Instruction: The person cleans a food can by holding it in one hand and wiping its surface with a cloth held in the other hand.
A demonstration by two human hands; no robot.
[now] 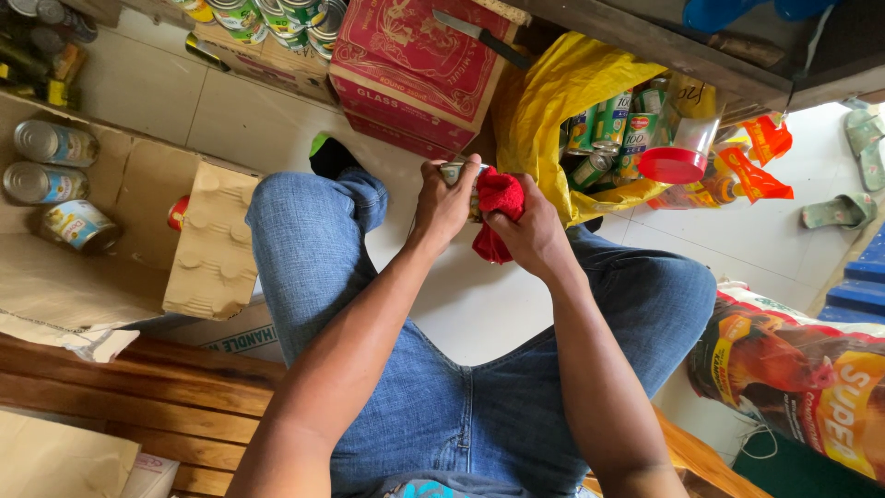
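Tin can (458, 175), mostly hidden, sits between both hands above the knees, over the white tiled floor (461, 304). Left hand (444, 205), forearm angled up from the lap, wrist bent, is clamped around the can. Right hand (527, 231) is closed on a red cloth (498, 207), pressing it against the can. Yellow bag (544, 111) of cans lies just beyond.

Red cardboard box (415, 65) w/ knife (479, 37) on top, yellow bag (544, 111) of cans, open carton (111, 221), sandals (862, 148)
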